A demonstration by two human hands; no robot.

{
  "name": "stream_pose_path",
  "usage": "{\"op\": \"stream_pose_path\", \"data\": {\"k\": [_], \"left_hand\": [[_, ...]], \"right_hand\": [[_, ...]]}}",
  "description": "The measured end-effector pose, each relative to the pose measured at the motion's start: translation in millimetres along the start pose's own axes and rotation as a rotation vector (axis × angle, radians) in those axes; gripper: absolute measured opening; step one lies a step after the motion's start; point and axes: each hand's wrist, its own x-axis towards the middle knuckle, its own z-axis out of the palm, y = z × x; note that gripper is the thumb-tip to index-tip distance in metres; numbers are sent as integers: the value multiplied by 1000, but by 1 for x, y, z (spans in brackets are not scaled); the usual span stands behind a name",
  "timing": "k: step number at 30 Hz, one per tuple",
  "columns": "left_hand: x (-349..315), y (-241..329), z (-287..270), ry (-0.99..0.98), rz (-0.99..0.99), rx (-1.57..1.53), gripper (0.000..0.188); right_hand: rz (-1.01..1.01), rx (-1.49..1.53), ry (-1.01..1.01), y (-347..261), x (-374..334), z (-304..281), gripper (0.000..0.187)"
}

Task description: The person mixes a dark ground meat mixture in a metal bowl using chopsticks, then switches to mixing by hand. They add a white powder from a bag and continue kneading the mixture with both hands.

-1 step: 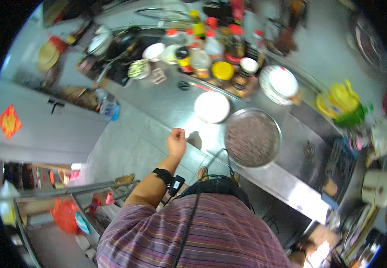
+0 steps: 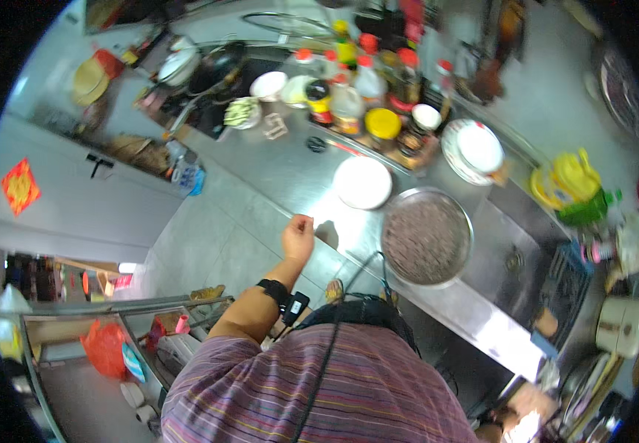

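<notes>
My left hand (image 2: 299,238) hangs over the counter's front edge, fingers curled in and nothing showing in them. A black band with a small device (image 2: 293,306) sits on that forearm. Nearest to the hand on the steel counter is a white plate (image 2: 362,182). Right of the plate stands a wide metal basin (image 2: 428,236) filled with greyish-brown, crumbly-looking stuff. At the lower right my right hand (image 2: 507,417) is low beside a wooden board (image 2: 532,402). Blur and glare there hide its fingers and whatever it may hold.
Sauce bottles and jars (image 2: 347,107) crowd the counter's back. A bowl of sliced green vegetable (image 2: 242,112) stands left of them, near a black wok (image 2: 220,66). A sink (image 2: 511,255) lies right of the basin. Stacked plates (image 2: 474,148) and yellow jugs (image 2: 567,177) stand behind it.
The whole view has shifted slightly, so the counter things appear a little further right and lower. My left hand stays curled near the counter edge.
</notes>
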Motion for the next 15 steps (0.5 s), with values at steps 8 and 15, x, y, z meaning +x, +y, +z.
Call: {"op": "stream_pose_path", "data": {"k": [8,15], "left_hand": [[66,-78,-98,125,-125,33,24],[129,-180,-228,87,-332,190,29]], "right_hand": [[118,517,906,-88,-87,-170,43],[-314,851,1353,-207,-237,-358,30]]}}
